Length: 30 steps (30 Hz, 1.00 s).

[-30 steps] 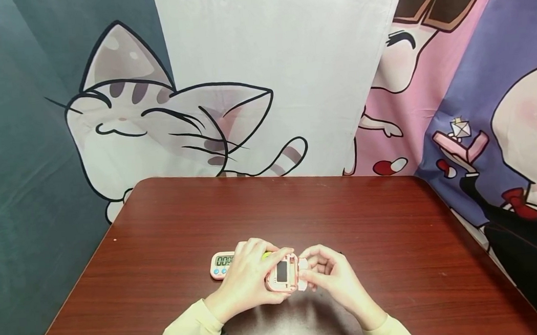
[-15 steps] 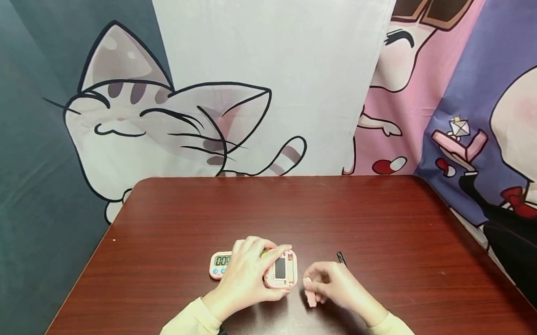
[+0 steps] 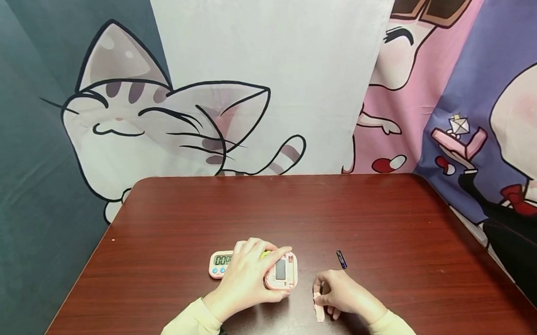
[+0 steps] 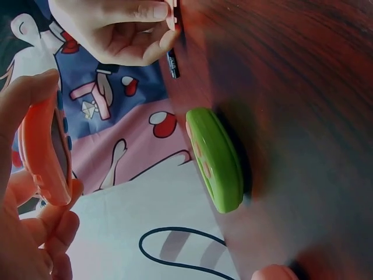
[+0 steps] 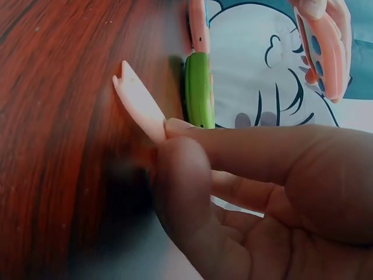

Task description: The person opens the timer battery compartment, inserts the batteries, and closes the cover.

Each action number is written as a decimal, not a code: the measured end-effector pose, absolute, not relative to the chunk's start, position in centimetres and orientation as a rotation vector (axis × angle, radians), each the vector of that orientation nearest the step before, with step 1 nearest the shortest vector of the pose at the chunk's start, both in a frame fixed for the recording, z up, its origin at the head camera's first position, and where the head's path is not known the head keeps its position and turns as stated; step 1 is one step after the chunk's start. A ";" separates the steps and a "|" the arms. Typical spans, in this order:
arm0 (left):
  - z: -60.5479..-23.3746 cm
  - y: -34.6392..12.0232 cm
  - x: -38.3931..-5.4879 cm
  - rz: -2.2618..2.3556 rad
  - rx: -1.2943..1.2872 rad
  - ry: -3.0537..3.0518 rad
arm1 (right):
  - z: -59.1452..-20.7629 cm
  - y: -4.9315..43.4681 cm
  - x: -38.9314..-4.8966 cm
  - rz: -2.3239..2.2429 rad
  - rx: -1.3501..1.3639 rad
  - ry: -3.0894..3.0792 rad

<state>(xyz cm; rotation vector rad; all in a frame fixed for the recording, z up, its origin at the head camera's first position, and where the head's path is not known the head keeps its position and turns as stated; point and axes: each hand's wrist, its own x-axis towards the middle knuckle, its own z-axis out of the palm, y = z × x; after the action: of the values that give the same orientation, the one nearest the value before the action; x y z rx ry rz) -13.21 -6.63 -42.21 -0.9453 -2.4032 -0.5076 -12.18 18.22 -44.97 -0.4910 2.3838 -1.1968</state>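
My left hand (image 3: pixel 252 273) holds a pink digital timer (image 3: pixel 281 273) above the table with its back turned up and its battery bay uncovered. Blue buttons show along its underside in the left wrist view. The thumb and index finger of my right hand (image 3: pixel 345 293) pinch a small pink battery cover (image 5: pixel 140 102). It is held low over the table, its notched end pointing away from the fingers. Just beyond the right hand lies a dark battery (image 3: pixel 341 259).
A second pink timer (image 3: pixel 220 265), its display showing zeros, lies left of my left hand and is partly hidden by it. Under that hand stands a green timer (image 4: pixel 217 160). The brown table (image 3: pixel 270 203) reaches back to a printed cartoon curtain (image 3: pixel 260 35).
My right hand has drawn the battery cover off the timer and carried it right and toward me, down to near the tabletop. The battery has come into view. The left hand stays nearly still.
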 end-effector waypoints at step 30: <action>-42.3 -6.5 -13.0 -0.513 -0.953 -2.433 | -45.1 24.0 -16.9 -0.769 -0.640 3.006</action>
<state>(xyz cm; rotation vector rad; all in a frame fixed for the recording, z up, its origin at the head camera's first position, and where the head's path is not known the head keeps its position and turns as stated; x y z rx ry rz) -13.02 -6.54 -42.29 -0.9532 -2.4332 -0.5132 -16.93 24.01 -45.14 -0.6403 3.0059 -0.7694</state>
